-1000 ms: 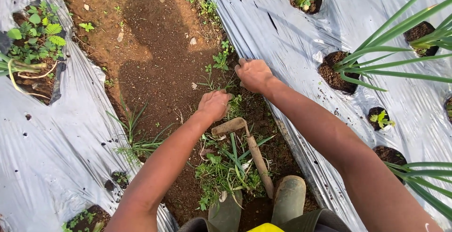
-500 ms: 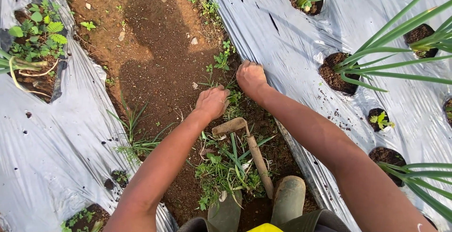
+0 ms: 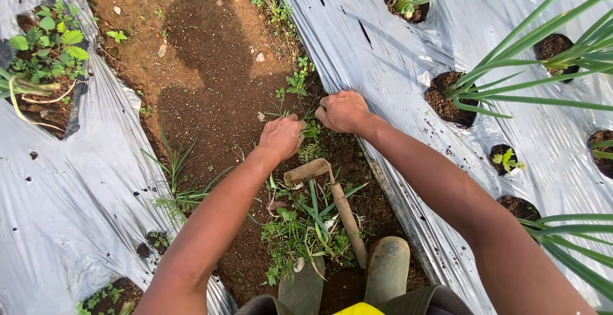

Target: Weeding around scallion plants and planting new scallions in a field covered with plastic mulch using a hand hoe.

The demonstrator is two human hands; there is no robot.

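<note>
My left hand (image 3: 281, 136) is closed around small green weeds (image 3: 311, 131) growing out of the brown soil furrow (image 3: 211, 78). My right hand (image 3: 343, 110) is also closed, down on the weeds at the edge of the silver plastic mulch sheet (image 3: 383, 40), a little beyond the left hand. Just below both hands a short wooden-handled hoe (image 3: 335, 200) lies on the soil, its handle pointing towards my boots (image 3: 386, 267). Beside the hoe lies a heap of pulled weeds (image 3: 300, 232).
Silver mulch sheets (image 3: 57, 187) cover the beds on both sides of the furrow. Long-leaved green plants (image 3: 543, 66) grow from round soil holes (image 3: 450, 101) on the right. A leafy weed patch (image 3: 48, 46) fills a hole at the upper left. Grass tufts (image 3: 179, 187) edge the left sheet.
Both hands have stayed at the same weed patch. The right hand has shifted slightly towards me and closer to the left hand; the hoe has not moved.
</note>
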